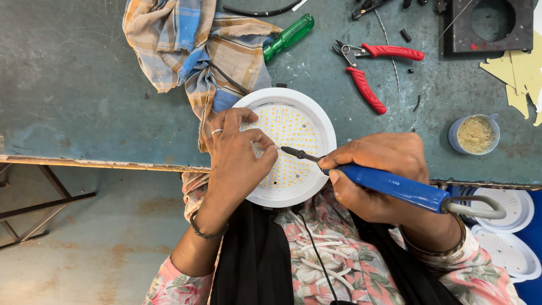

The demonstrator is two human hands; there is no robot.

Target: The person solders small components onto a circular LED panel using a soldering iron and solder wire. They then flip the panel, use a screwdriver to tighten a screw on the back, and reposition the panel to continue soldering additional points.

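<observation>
A round white lamp housing (316, 116) with a board of many small yellow LED dots lies at the table's near edge. My left hand (237, 152) rests on its left side, thumb and forefinger pinched near the board's middle, a ring on one finger. My right hand (384, 175) grips a blue-handled soldering iron (395, 186). Its dark tip (291, 151) points left and touches the board just beside my left fingertips.
A checked cloth (192, 45) lies at the back left, beside a green-handled screwdriver (288, 36). Red-handled pliers (367, 68) lie to the right. A small cup of yellowish paste (475, 134) stands at right. White lamp housings (508, 226) are stacked below the table edge.
</observation>
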